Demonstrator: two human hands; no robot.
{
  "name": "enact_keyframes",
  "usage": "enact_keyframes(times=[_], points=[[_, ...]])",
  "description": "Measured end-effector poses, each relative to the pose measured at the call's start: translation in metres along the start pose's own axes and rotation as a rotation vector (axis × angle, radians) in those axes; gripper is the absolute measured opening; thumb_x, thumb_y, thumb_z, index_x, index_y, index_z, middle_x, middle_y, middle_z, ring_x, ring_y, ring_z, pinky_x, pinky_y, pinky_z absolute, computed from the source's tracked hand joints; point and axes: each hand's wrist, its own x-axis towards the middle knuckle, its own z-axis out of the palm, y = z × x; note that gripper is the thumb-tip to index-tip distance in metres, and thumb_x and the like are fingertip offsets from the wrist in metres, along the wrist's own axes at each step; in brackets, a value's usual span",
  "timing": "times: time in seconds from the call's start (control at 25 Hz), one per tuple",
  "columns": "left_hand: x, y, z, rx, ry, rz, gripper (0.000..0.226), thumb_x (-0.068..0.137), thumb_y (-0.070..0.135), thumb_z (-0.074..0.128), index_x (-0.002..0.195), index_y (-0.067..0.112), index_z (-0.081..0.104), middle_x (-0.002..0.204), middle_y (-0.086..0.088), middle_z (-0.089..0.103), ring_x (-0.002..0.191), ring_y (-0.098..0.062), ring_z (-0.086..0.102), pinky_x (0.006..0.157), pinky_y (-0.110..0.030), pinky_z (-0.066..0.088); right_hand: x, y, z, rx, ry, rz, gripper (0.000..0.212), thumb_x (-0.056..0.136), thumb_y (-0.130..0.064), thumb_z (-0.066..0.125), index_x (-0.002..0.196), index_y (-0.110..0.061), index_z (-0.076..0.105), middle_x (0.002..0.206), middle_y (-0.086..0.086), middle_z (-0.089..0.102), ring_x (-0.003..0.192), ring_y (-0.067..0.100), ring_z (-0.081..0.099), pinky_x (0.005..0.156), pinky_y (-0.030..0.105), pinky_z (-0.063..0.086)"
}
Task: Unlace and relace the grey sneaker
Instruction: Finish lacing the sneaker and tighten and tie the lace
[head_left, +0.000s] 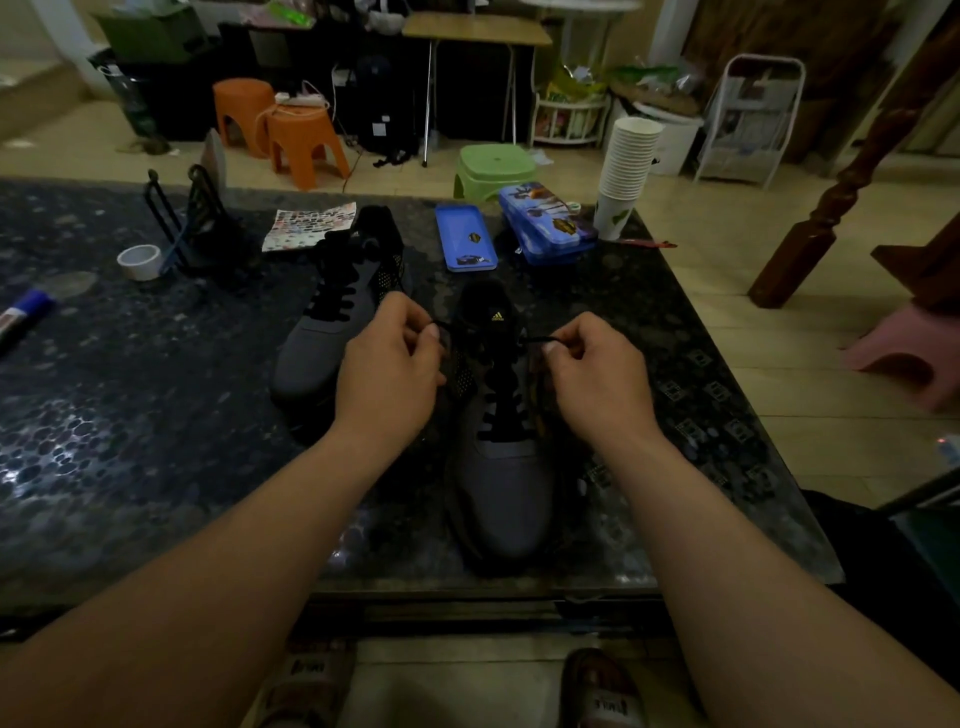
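The grey sneaker (501, 483) lies on the desk (156, 415) with its long axis running straight away from the person, toe nearest and tongue farthest. The left hand (389, 364) and right hand (597, 369) flank its tongue end, equally near and held apart, each pinching 1 end of the black lace (540, 340). A yellow adidas logo (497, 316) marks the tongue. A 2nd sneaker (332, 332) lies just to its left.

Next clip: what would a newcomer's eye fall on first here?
Dead centre, the left hand and right hand each pinch an end of the black lace above the near grey sneaker. A second sneaker lies behind to its left on the dark table, and a stack of paper cups stands at the far right corner.
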Motion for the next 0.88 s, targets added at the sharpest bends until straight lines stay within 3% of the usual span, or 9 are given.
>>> enact_keyframes(times=[0.16,0.28,0.44,0.72,0.8,0.88], points=[[-0.004,-0.007,-0.001,0.059,0.028,0.051,0.009,0.101,0.027,0.058,0.097,0.029,0.050,0.074,0.005,0.064,0.068,-0.018,0.069,0.068,-0.051,0.056,0.002,0.004,0.001,-0.006,0.022,0.037,0.011,0.097,-0.026,0.064,0.087,-0.025,0.060,0.084,-0.008,0.065,0.083,0.015,0.063,0.073,0.030,0.046],[-0.014,0.002,0.004,0.123,0.070,0.132,0.019,0.099,0.029,0.062,0.110,0.029,0.047,0.073,0.007,0.060,0.068,-0.014,0.063,0.066,-0.044,0.053,-0.002,0.002,0.003,0.087,0.008,0.100,0.012,0.093,-0.026,0.066,0.097,-0.024,0.054,0.089,-0.005,0.066,0.082,0.018,0.067,0.072,0.033,0.051],[-0.020,0.009,0.018,0.202,0.022,0.192,0.017,0.094,0.040,0.068,0.100,0.030,0.055,0.079,0.013,0.061,0.072,-0.010,0.061,0.068,-0.041,0.054,-0.010,-0.002,0.005,0.058,-0.093,0.040,0.012,0.089,-0.033,0.068,0.088,-0.023,0.060,0.082,-0.008,0.066,0.079,0.014,0.063,0.071,0.035,0.051],[-0.016,0.004,0.021,0.136,-0.102,0.333,0.010,0.091,0.024,0.070,0.094,0.028,0.062,0.094,0.010,0.052,0.081,-0.010,0.056,0.072,-0.039,0.052,-0.013,0.002,0.003,0.076,-0.186,-0.019,0.017,0.089,-0.042,0.072,0.086,-0.027,0.064,0.078,-0.011,0.066,0.077,0.008,0.063,0.074,0.034,0.053],[-0.019,0.004,0.023,0.054,-0.082,0.212,0.013,0.094,0.027,0.069,0.095,0.026,0.057,0.092,0.009,0.057,0.080,-0.009,0.058,0.070,-0.032,0.049,-0.013,0.002,0.005,0.078,-0.201,0.003,0.022,0.089,-0.048,0.070,0.086,-0.027,0.063,0.080,-0.010,0.067,0.079,0.011,0.064,0.075,0.036,0.054],[-0.017,0.005,0.026,0.001,-0.036,-0.014,0.021,0.098,0.040,0.063,0.090,0.024,0.053,0.083,0.005,0.062,0.076,-0.015,0.062,0.067,-0.035,0.046,-0.012,-0.002,0.006,0.082,-0.187,0.055,0.034,0.091,-0.058,0.062,0.084,-0.025,0.062,0.081,-0.007,0.068,0.080,0.015,0.065,0.078,0.040,0.056]])
